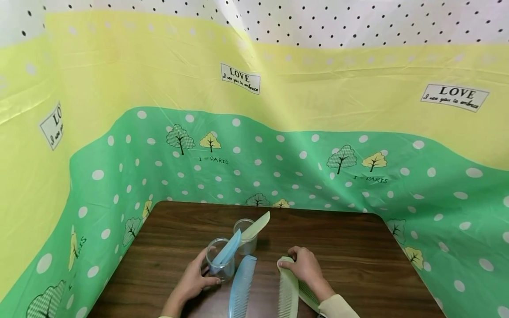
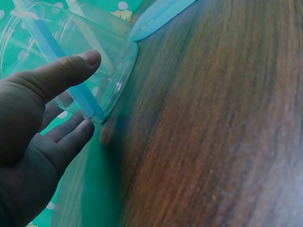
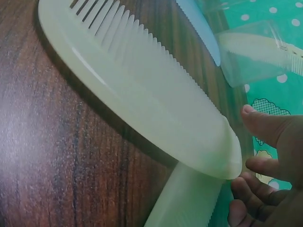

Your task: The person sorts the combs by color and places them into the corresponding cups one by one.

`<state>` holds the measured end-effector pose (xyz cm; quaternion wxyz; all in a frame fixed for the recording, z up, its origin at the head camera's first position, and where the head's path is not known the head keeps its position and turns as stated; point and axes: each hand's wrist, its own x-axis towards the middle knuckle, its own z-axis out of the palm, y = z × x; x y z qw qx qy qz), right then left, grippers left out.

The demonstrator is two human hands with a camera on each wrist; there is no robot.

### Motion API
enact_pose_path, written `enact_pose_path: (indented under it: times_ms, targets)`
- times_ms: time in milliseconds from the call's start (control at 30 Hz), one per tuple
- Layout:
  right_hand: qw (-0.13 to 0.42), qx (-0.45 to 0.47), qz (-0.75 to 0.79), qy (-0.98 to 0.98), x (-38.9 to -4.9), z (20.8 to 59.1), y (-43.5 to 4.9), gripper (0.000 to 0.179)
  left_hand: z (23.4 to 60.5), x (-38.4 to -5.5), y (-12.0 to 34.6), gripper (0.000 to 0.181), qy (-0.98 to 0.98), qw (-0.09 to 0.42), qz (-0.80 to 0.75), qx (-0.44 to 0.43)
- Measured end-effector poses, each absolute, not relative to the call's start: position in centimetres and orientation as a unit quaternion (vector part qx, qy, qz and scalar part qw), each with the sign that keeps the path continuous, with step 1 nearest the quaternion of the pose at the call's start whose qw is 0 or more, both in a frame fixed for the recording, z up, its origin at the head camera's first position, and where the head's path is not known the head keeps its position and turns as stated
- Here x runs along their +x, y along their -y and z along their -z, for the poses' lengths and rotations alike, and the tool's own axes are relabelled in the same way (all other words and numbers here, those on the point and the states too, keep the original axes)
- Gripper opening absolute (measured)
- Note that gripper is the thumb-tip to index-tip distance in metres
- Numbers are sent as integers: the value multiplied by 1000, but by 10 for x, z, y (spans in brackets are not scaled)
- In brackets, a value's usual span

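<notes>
My left hand (image 1: 192,278) grips a clear plastic cup (image 1: 226,270), thumb on the near side and fingers round the far side. A blue comb (image 1: 231,248) leans inside that cup, its end sticking out past the rim. Close to the end of a pale green comb (image 1: 292,289) is my right hand (image 1: 308,268). In the right wrist view its thumb stands apart from the comb, with the fingertips right at the comb's end. Another green comb (image 3: 189,201) lies partly under that one. Between the hands, a second blue comb (image 1: 241,287) lies on the table.
Just behind the held cup stands another clear cup (image 1: 241,251), with a pale green comb (image 1: 257,225) slanting out to the right. The brown wooden table (image 1: 358,247) is enclosed by a green and yellow patterned curtain (image 1: 278,172) at the back and sides.
</notes>
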<state>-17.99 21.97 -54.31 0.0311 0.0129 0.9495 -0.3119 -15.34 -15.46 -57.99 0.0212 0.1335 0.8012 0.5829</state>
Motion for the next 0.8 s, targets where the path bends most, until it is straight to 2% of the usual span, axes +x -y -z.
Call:
enact_pose_path:
  times_ms: [500, 800]
  targets:
    - [16, 16, 300, -954, -180, 545, -217, 49, 580, -154, 155, 91, -796, 30, -590, 132]
    - [12, 10, 326, -945, -180, 537, -224, 30, 582, -155, 155, 91, -799, 24, -587, 127]
